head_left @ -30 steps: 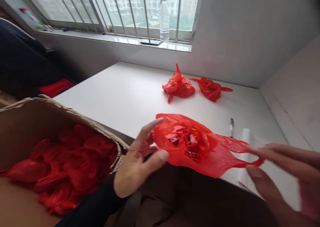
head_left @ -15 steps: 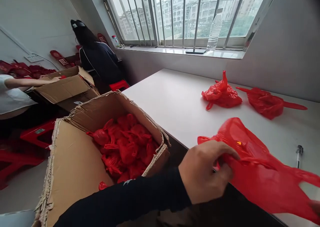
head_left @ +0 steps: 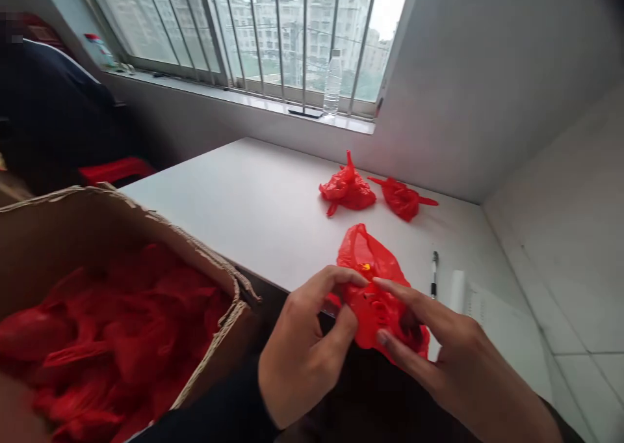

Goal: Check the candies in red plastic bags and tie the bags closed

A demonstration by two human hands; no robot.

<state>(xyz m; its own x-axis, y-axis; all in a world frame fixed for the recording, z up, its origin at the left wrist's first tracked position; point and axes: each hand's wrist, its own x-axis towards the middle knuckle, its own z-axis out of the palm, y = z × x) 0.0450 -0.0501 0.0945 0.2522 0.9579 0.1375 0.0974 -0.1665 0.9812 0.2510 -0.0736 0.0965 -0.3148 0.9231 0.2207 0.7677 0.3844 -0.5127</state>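
Plastic bag [head_left: 370,322] is pinched by my left grip [head_left: 307,355] and right grip [head_left: 451,345], presumably to control its loose film. Bundled bags [head_left: 348,192] sit farther back on the tabletop [head_left: 234,196], seemingly leaving working room.

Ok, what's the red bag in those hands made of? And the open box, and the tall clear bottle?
Red bag: probably thin, shiny plastic; it's wrinkly and partly see-through.
Open box: likely cardboard, brown and dull, torn along its top.
Clear bottle: see-through and shiny, probably plastic, maybe glass.
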